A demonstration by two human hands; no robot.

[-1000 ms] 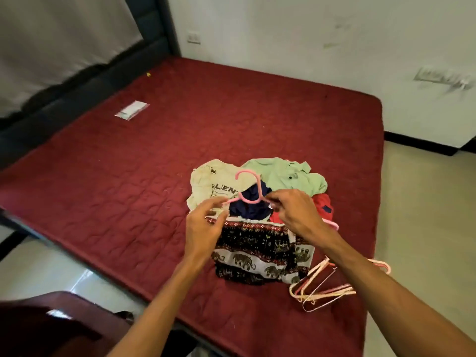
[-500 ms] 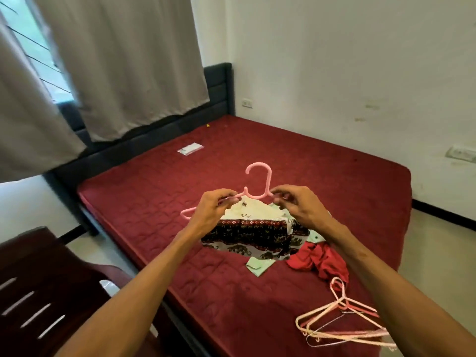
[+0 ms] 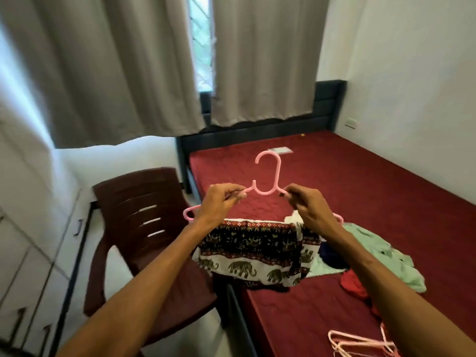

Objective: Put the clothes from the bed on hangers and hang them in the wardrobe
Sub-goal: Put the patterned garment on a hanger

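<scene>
Both hands pinch the pink hanger (image 3: 276, 176) by its shoulders, left hand (image 3: 221, 204) on one side of the hook and right hand (image 3: 309, 212) on the other, so its long axis runs straight across between them. The elephant-print garment (image 3: 247, 251) hangs just below both hands. I'd guess the white doors (image 3: 38, 266) out past the left hand are the wardrobe, so that hand's nearer. They look closed, so no idea what's inside.

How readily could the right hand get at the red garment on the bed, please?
Probably not yet: the right hand pinches the pink hanger carrying the elephant-print garment. The red garment lies uncovered below that forearm, so freeing the grip should leave the way open.
</scene>
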